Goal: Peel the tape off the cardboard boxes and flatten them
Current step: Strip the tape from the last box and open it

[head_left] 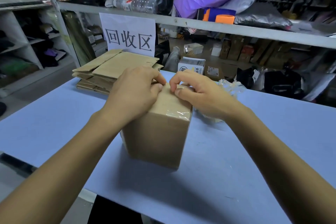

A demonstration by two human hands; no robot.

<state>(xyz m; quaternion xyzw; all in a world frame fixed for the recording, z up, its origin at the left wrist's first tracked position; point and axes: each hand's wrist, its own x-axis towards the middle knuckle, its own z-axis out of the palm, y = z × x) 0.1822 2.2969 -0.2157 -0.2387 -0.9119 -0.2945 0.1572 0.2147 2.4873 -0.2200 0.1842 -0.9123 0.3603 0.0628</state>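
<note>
The sealed cardboard box (160,129) stands upright directly beneath both hands. Its clear tape (177,114) runs away from the person along the top, between them. The left hand (134,92) grips the top's far edge, while the right hand (196,91), nearer the tape, pinches at it.

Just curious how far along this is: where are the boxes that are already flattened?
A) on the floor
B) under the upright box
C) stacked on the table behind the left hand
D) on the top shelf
C: the flattened boxes lie stacked on the blue table, beyond the left hand.
</note>
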